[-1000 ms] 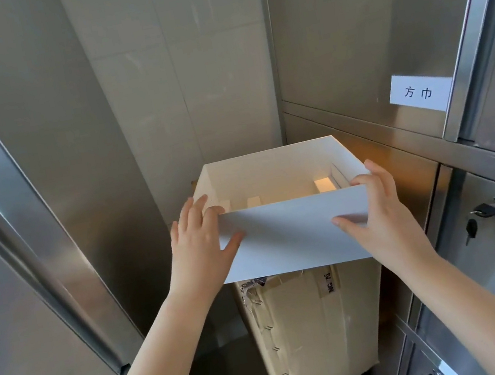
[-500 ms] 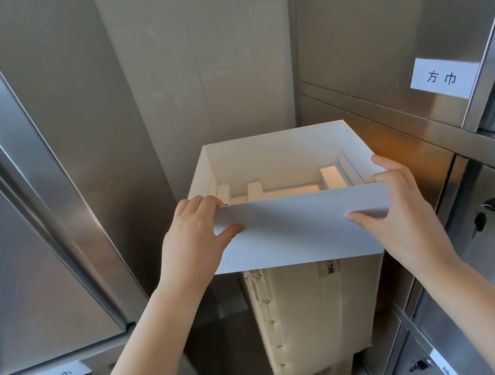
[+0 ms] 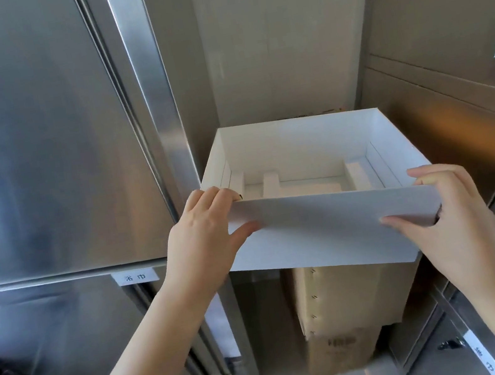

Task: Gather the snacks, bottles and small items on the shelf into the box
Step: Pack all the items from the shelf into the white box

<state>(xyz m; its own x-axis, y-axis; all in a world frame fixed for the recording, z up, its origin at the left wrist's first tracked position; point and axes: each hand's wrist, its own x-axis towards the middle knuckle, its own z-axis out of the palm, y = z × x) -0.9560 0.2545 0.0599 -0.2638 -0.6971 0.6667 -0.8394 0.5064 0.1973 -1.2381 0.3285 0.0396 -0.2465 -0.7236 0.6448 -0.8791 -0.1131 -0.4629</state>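
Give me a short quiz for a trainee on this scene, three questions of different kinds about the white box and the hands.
1. True or false: the left hand and the right hand both grip the near wall of the white box.
2. What stands below the white box? A) a tall cardboard carton B) a plastic bucket C) a stack of towels
3. Short answer: are any snacks or bottles visible in the box?

Key: 1 true. 2 A. 3 No, only white inserts show inside.
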